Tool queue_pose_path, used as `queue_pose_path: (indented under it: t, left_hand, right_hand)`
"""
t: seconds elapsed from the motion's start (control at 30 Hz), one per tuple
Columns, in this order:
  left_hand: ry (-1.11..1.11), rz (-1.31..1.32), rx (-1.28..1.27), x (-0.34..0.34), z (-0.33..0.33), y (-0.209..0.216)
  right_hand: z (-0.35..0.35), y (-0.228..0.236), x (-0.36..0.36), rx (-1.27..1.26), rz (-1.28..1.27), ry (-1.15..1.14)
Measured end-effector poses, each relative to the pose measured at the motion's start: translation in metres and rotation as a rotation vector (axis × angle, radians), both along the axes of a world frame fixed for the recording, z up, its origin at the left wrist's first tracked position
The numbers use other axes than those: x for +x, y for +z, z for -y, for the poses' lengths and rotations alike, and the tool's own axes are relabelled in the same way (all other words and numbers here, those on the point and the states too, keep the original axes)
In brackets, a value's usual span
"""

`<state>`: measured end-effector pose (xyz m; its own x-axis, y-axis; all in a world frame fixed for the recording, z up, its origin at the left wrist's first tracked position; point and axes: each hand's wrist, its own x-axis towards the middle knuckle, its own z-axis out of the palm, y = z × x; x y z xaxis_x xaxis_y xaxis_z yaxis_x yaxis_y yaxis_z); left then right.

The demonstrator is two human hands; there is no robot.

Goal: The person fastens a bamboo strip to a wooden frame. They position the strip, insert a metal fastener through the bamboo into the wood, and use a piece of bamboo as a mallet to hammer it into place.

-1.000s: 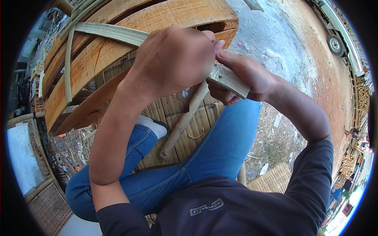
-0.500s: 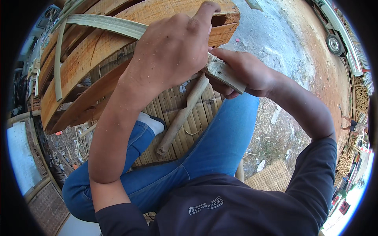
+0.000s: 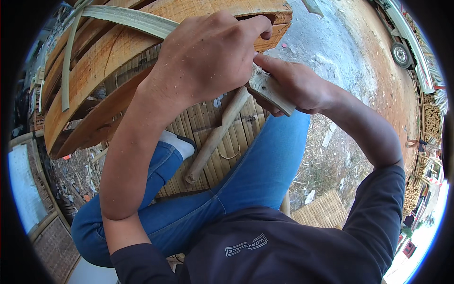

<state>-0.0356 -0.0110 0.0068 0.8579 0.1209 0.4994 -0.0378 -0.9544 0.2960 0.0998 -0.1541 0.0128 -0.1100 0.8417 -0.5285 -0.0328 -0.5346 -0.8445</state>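
In my right hand [image 3: 300,87] is a short flat piece of wood [image 3: 272,92] with a rough, pale edge, the thumb lying along its upper side. My left hand [image 3: 208,57] presses close against that piece's far end, knuckles up and fingers curled under. One bent finger points right, and whatever it grips is hidden beneath the palm. Behind this hand lies a flat pale strip [image 3: 127,20], resting across large curved wooden boards [image 3: 101,71]. A round wooden stick [image 3: 217,137] lies slantwise below both hands.
I sit on a slatted bamboo platform [image 3: 198,128], legs folded in front of me. Wood scraps and shavings litter the ground [image 3: 321,156] to the right. A bamboo mat [image 3: 326,210] is near my right side. A vehicle wheel [image 3: 401,54] and stacked poles [image 3: 431,118] stand far right.
My left hand has shifted slightly down, and its outstretched finger has come lower and bent more. The right hand still grips the wood piece, nearly in place.
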Motion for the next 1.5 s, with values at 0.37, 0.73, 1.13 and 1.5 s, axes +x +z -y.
queue_pose_path:
  t: [0.37,0.73,1.13,1.5]
  left_hand:
    - [-0.074,-0.053,-0.073,0.001,0.002,0.011]
    - [-0.126,-0.007,-0.214,-0.002,-0.001,0.014]
    - [-0.084,-0.046,-0.281,-0.002,0.0,0.016]
    - [-0.124,-0.074,-0.277,-0.004,-0.002,0.02]
  right_hand:
    - [0.0,0.003,0.006,0.035,0.317,0.147]
    - [0.003,-0.028,0.01,-0.074,-0.68,0.058]
    - [0.003,-0.089,-0.054,0.614,-1.162,-0.132]
    - [-0.005,-0.106,-0.06,0.937,-0.828,-0.458]
